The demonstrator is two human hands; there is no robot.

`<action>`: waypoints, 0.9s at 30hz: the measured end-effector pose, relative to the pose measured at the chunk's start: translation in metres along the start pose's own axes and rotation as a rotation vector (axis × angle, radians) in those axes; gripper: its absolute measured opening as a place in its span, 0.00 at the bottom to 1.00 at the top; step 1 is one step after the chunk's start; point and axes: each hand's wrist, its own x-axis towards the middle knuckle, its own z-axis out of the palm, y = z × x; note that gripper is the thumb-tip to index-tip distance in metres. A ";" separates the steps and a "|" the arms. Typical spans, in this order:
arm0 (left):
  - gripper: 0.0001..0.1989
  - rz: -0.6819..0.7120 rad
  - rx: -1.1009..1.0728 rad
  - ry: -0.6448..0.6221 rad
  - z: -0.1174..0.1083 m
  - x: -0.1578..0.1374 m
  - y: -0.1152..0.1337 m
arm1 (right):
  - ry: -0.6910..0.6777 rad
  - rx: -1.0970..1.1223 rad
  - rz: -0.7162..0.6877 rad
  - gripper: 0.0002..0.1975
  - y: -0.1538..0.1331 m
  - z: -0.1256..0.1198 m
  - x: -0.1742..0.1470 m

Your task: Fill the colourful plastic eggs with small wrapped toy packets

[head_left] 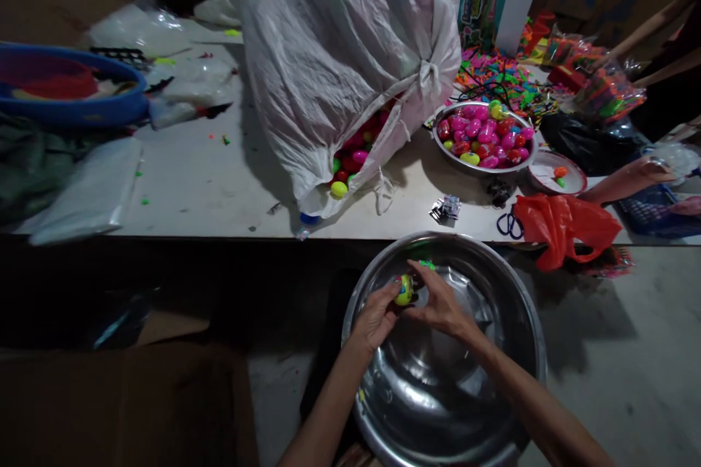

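My left hand [377,315] and my right hand [438,303] meet over a large empty steel basin [493,292] below the table edge. Between their fingertips they hold a small yellow plastic egg capsule [404,290] with a green part by the right fingers. On the table behind stands a big white sack [339,51], torn low down, with several coloured eggs [345,168] showing through the hole. To its right a steel bowl [446,147] is heaped with pink, red and yellow eggs [485,135].
A red plastic bag [564,222], blue-handled scissors [509,225] and a small plate [556,176] lie near the table's right front. Another person's arm [624,181] reaches in from the right. A blue tub [71,87] sits far left. A cardboard box [125,401] stands below left.
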 end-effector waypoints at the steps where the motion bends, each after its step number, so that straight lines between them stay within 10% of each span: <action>1: 0.10 0.010 -0.018 0.008 0.004 0.000 0.000 | 0.038 -0.021 0.000 0.39 -0.002 -0.001 0.001; 12: 0.15 0.032 0.248 0.041 0.010 0.006 -0.008 | -0.011 -0.112 -0.016 0.38 0.005 -0.013 0.007; 16: 0.18 0.406 0.656 0.208 0.014 0.039 0.014 | -0.099 -0.161 0.053 0.42 0.023 -0.014 0.007; 20: 0.14 0.726 1.038 0.250 0.069 0.104 0.049 | 0.062 -0.089 0.155 0.36 0.039 -0.020 0.012; 27: 0.15 0.680 1.631 0.436 0.158 0.180 0.057 | 0.228 -0.022 0.169 0.15 0.047 -0.034 0.014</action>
